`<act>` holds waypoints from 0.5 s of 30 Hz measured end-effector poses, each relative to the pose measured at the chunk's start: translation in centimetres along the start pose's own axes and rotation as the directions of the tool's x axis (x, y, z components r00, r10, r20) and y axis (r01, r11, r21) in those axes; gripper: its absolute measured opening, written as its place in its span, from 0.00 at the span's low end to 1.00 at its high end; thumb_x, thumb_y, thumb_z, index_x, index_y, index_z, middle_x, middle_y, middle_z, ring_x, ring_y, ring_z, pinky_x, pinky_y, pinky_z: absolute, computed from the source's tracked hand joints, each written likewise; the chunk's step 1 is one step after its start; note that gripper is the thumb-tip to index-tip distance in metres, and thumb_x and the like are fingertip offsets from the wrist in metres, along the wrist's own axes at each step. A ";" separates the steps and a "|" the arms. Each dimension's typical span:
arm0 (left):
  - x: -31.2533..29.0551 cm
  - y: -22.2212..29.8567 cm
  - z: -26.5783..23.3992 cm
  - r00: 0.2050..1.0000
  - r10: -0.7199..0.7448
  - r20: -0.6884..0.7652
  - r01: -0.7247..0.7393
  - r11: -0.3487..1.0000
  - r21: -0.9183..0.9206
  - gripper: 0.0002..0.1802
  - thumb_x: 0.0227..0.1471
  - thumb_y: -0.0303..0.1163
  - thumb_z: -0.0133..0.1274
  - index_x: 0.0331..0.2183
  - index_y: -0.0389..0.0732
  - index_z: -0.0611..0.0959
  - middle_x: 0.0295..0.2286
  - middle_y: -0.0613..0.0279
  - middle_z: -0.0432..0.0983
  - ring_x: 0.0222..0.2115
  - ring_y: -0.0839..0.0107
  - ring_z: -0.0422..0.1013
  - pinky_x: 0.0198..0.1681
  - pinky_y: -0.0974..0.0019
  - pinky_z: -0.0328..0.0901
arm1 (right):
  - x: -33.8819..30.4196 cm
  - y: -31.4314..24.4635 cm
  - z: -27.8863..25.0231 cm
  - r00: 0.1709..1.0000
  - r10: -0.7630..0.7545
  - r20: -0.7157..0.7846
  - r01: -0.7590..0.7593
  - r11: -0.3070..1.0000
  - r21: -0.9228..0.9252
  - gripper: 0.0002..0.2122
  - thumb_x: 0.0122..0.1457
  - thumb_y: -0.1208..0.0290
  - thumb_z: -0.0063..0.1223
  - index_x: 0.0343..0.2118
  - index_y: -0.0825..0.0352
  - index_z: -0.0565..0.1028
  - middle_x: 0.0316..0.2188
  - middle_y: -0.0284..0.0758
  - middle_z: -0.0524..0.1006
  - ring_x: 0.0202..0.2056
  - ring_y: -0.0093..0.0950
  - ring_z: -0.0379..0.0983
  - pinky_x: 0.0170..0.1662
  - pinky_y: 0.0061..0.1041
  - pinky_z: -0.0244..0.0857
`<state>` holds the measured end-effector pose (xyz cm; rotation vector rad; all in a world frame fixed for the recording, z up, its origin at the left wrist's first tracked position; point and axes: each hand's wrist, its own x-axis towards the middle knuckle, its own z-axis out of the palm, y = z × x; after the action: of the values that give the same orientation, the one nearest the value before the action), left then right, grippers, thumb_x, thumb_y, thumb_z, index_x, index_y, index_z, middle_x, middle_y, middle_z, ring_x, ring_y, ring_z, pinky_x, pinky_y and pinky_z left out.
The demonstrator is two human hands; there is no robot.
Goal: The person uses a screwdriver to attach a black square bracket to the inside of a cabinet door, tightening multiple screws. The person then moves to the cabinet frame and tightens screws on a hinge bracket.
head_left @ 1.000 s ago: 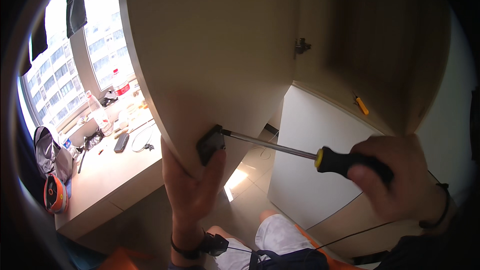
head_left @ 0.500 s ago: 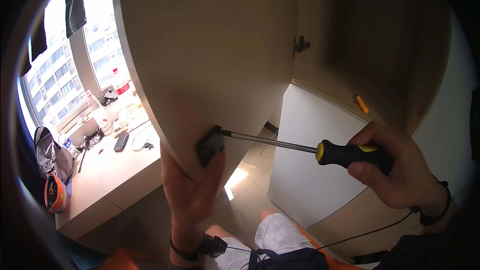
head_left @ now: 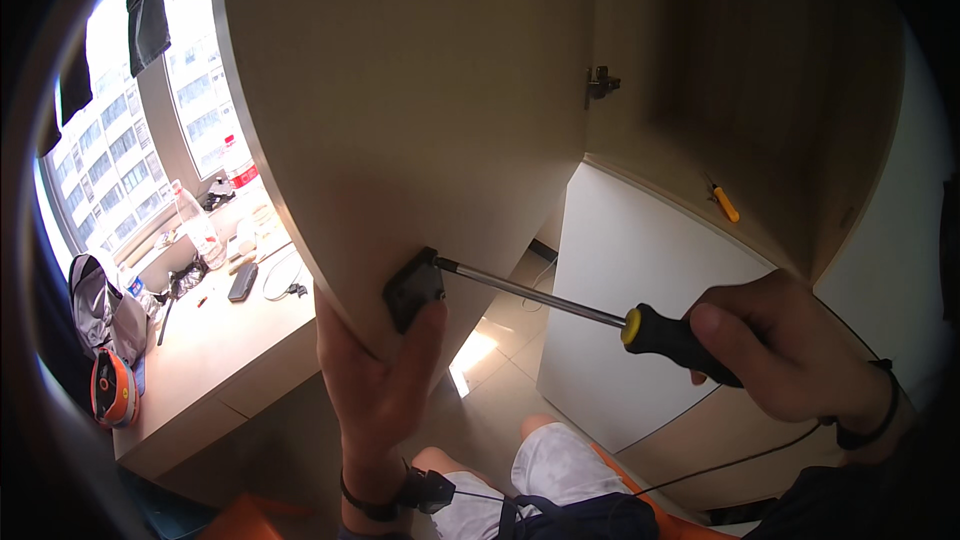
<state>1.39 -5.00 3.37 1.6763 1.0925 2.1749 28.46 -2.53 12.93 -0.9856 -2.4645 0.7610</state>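
Black and yellow, the screwdriver (head_left: 585, 310) looks stiff and fairly light, best taken by its thick handle (head_left: 665, 340), where the right hand (head_left: 785, 350) is curled, its shaft reaching leftward to the dark fitting (head_left: 415, 290) that the left hand (head_left: 380, 385) pins by thumb against the door panel (head_left: 420, 120).

The right hand (head_left: 790, 350) is now turned differently, its thumb across the screwdriver handle (head_left: 660, 338), whose rear end slopes lower. The door panel (head_left: 420, 90) and left hand (head_left: 385, 380) are slightly more leftward.
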 end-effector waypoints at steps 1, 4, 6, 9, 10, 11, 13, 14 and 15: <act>0.0 0.1 0.0 1.000 0.006 0.009 -0.005 1.000 -0.007 0.29 0.46 0.24 0.57 0.50 0.32 0.65 0.41 0.56 0.69 0.41 0.72 0.67 0.44 0.69 0.62 | -0.1 0.2 0.0 1.000 -0.013 0.007 0.013 1.000 0.008 0.12 0.53 0.68 0.59 0.33 0.68 0.68 0.18 0.30 0.72 0.17 0.20 0.67 0.22 0.20 0.61; 0.0 -0.1 0.1 1.000 -0.001 0.016 0.002 1.000 -0.027 0.28 0.46 0.21 0.56 0.49 0.31 0.65 0.41 0.56 0.70 0.41 0.71 0.67 0.45 0.69 0.62 | 0.2 0.0 0.7 0.994 -0.064 -0.094 0.071 0.994 0.082 0.13 0.52 0.70 0.60 0.34 0.68 0.68 0.25 0.32 0.72 0.20 0.18 0.67 0.24 0.19 0.61; 0.1 -0.1 0.0 1.000 0.006 0.015 -0.006 1.000 -0.017 0.28 0.46 0.21 0.56 0.49 0.31 0.65 0.40 0.56 0.70 0.41 0.71 0.67 0.44 0.69 0.62 | 0.2 -0.8 0.6 0.993 -0.023 -0.118 0.033 0.996 0.084 0.13 0.52 0.71 0.59 0.36 0.68 0.68 0.29 0.32 0.71 0.22 0.16 0.66 0.27 0.17 0.62; 0.1 -0.2 -0.1 1.000 0.011 0.012 -0.011 1.000 0.011 0.30 0.45 0.23 0.57 0.50 0.32 0.65 0.41 0.57 0.70 0.41 0.72 0.67 0.44 0.70 0.62 | 0.3 -0.8 0.5 0.993 0.083 -0.084 -0.076 0.993 0.087 0.13 0.51 0.71 0.61 0.35 0.69 0.68 0.26 0.32 0.72 0.21 0.16 0.66 0.26 0.16 0.62; 0.0 -0.2 -0.1 1.000 -0.005 0.007 0.005 1.000 0.017 0.32 0.45 0.26 0.58 0.51 0.33 0.65 0.41 0.57 0.69 0.41 0.72 0.67 0.44 0.70 0.62 | 0.3 -0.3 0.3 0.993 0.100 -0.065 -0.094 0.992 0.083 0.14 0.51 0.70 0.62 0.35 0.69 0.69 0.24 0.32 0.72 0.20 0.17 0.66 0.25 0.17 0.61; 0.0 -0.2 -0.1 1.000 -0.021 0.003 0.021 1.000 0.021 0.33 0.45 0.28 0.59 0.52 0.33 0.64 0.42 0.58 0.69 0.41 0.72 0.67 0.45 0.71 0.62 | 0.3 -0.1 0.2 0.994 0.102 -0.036 -0.099 0.992 0.072 0.14 0.51 0.70 0.63 0.34 0.69 0.69 0.23 0.32 0.72 0.19 0.17 0.66 0.24 0.17 0.60; 0.0 -0.1 -0.1 1.000 0.006 0.014 -0.006 1.000 -0.004 0.30 0.45 0.24 0.57 0.50 0.32 0.65 0.41 0.57 0.70 0.41 0.72 0.67 0.44 0.70 0.62 | 0.4 0.3 -0.2 0.996 0.088 0.034 -0.090 0.995 0.047 0.14 0.50 0.71 0.63 0.34 0.69 0.70 0.22 0.32 0.72 0.18 0.17 0.66 0.23 0.17 0.60; 0.0 -0.1 -0.2 1.000 0.018 0.017 -0.018 1.000 -0.017 0.28 0.46 0.21 0.56 0.49 0.32 0.65 0.41 0.56 0.70 0.41 0.71 0.67 0.44 0.69 0.62 | 0.6 0.4 0.0 0.998 0.064 0.017 -0.065 0.996 0.069 0.14 0.50 0.71 0.64 0.34 0.69 0.70 0.22 0.32 0.73 0.18 0.17 0.66 0.23 0.17 0.59; 0.0 -0.2 0.0 1.000 0.020 0.006 -0.019 0.999 -0.041 0.28 0.46 0.21 0.56 0.49 0.32 0.65 0.41 0.56 0.70 0.40 0.72 0.67 0.44 0.69 0.62 | 0.8 0.5 0.2 0.999 0.038 -0.002 -0.038 0.995 0.090 0.14 0.50 0.71 0.64 0.34 0.69 0.70 0.22 0.32 0.73 0.18 0.17 0.65 0.23 0.17 0.59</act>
<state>1.32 -4.90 3.23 1.6825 1.0278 2.1868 28.12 -1.72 12.55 -1.0017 -2.3924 0.8738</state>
